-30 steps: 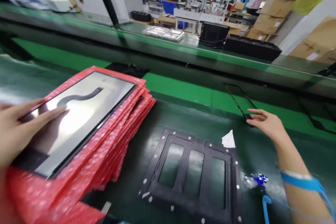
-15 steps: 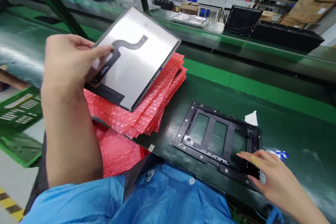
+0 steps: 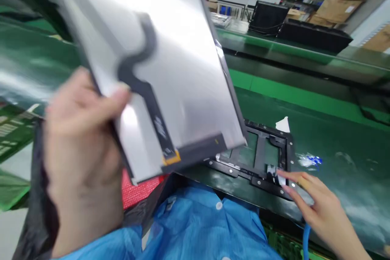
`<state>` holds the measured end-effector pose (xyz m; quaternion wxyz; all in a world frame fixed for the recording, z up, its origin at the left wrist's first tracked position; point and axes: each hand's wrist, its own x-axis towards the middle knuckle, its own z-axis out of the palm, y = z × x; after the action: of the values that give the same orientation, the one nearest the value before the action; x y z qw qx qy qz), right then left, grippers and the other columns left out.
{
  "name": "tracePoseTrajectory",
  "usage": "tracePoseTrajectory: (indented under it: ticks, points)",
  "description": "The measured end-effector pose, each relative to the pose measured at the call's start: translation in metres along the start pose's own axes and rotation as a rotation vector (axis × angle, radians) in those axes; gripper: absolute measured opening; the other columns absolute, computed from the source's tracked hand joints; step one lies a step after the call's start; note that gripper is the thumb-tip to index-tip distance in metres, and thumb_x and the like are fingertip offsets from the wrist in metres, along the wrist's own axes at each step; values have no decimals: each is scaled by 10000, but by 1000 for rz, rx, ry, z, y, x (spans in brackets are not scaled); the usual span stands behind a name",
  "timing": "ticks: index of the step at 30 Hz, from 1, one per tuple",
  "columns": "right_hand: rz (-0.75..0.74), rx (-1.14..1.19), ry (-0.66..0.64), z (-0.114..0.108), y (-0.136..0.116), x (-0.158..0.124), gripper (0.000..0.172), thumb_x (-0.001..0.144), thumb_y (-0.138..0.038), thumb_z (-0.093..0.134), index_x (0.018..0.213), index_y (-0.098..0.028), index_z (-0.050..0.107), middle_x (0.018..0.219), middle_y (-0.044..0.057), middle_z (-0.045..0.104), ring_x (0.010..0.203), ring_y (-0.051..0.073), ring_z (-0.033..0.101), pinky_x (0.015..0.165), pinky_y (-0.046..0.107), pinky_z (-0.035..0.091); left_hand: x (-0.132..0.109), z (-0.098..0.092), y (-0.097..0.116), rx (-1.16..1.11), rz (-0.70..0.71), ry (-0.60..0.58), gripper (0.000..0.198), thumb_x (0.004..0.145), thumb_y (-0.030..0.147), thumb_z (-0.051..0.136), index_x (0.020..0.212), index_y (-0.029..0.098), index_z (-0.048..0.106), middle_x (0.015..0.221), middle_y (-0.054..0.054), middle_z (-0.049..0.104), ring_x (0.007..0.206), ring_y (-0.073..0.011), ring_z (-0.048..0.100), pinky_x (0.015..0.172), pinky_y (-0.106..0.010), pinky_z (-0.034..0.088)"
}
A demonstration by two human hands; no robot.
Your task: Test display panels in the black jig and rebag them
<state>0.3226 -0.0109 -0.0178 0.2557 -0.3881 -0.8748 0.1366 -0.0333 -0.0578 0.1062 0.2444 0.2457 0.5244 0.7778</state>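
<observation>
My left hand (image 3: 82,138), blurred by motion, grips an LCD panel (image 3: 195,89) by its left edge, thumb over the back. The panel is tilted up close to the camera, its silvery back facing me, with a dark curved ribbon cable (image 3: 140,83) and a black strip along the lower edge. On the green bench a black rectangular frame (image 3: 260,152) with crossbars lies flat, its left part hidden behind the panel. At its near right corner my right hand (image 3: 319,199) pinches a small glossy black-and-white piece (image 3: 272,172), whose kind I cannot make out.
Pink-red bubble wrap (image 3: 141,191) shows below the panel. A white scrap (image 3: 283,124) and crumpled clear-and-blue film (image 3: 312,160) lie near the frame. Behind the bench a raised ledge carries a black monitor (image 3: 268,18) and a long black box (image 3: 315,38). Green crates (image 3: 14,130) stand at left.
My left hand has lifted the panel from above the bubble wrap stack, nearer the camera and more upright, covering the stack. My right hand stays at the frame's right end, the small piece now showing more.
</observation>
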Motion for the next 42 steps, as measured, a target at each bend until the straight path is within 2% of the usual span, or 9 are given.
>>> tracePoseTrajectory:
  ticks: [2,5,10,14,23,31,34,38,42]
  points:
    - [52,100,63,-1,-19,-8,141,972,-322,568,955,-272,698,879,4,742,777,172,713,689,259,557,-19,12,-28,-36,-173,-180,407,694,175,803,1086,160,693,1040,-21,783,934,-243,742,760,-269,621]
    - [141,162,192,3,-43,-10,92,956,-269,596,917,-257,678,825,-11,731,731,156,710,673,236,561,-45,25,-74,-32,-470,-469,361,732,267,817,1065,185,706,1003,-44,788,886,-252,751,637,-241,592]
    - [308,-13,435,9,-53,7,99,962,-283,576,957,-239,664,874,29,731,745,179,695,679,293,567,-70,31,-106,37,-615,-648,431,775,346,795,1166,190,705,1040,-72,781,904,-257,749,693,-262,587]
    - [349,-75,416,11,-49,14,122,970,-313,552,998,-234,640,894,44,729,760,187,692,702,320,560,-74,27,-103,56,-595,-665,402,814,354,773,1190,229,700,1106,-59,767,952,-250,742,833,-308,593]
    - [458,94,262,21,-39,18,139,956,-339,499,880,-247,572,783,8,690,716,171,687,634,266,507,-70,15,-109,74,-608,-643,422,823,353,771,1216,230,681,1141,-69,757,944,-255,743,829,-328,610]
    - [558,399,321,26,-26,29,167,940,-366,537,836,-237,556,666,-8,673,635,161,656,639,282,516,-60,18,-114,114,-592,-540,453,774,368,799,1189,218,693,1113,-74,765,950,-281,742,767,-323,620]
    - [529,363,329,22,-27,30,124,919,-356,575,909,-237,607,685,-5,691,657,172,675,633,289,526,-58,20,-112,117,-568,-528,437,769,364,802,1169,220,699,1118,-69,764,970,-272,736,800,-314,611]
    - [446,259,281,22,-30,34,119,927,-305,548,993,-245,627,700,-17,696,634,158,664,612,275,514,-62,22,-109,130,-620,-503,456,780,369,795,1199,232,677,1038,-50,777,835,-237,748,658,-260,598]
    - [459,185,259,28,-32,37,86,929,-288,520,913,-249,596,700,-18,682,620,149,649,575,251,479,-64,21,-108,151,-625,-527,458,777,381,801,1187,218,676,970,-44,781,723,-207,735,623,-250,591]
